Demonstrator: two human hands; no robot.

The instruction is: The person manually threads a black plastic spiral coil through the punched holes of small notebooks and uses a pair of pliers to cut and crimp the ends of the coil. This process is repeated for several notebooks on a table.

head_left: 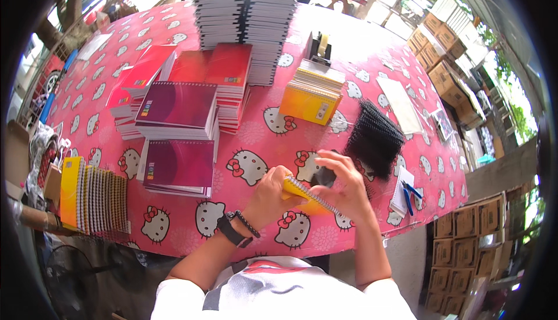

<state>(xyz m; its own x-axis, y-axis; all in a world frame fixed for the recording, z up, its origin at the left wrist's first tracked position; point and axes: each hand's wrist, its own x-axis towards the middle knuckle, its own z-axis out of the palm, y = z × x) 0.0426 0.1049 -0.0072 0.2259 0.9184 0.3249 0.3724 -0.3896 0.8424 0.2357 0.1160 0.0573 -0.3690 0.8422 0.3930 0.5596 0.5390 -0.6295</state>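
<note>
Near the front edge of the table, my left hand (270, 195) is closed around a small yellow spiral notebook (314, 205), tilted with its wire coil facing up. My right hand (347, 189) is at the coil's right part, fingers arched and apart, the thumb against or very near the coil. A dark rounded object (323, 176) shows between the right thumb and fingers; its kind cannot be made out. To the right lies a bundle of black binding coils (376, 140). Blue-handled pliers (410, 197) rest beside a small white notepad (401, 192).
Purple notebooks (177, 166) and red notebooks (229, 64) are stacked left of centre, behind them tall stacks of spiral-bound books (268, 29). Yellow notebooks stand upright at the left edge (72, 195) and lie stacked (311, 96) near a tape dispenser (321, 48). Cardboard boxes (465, 244) stand at right.
</note>
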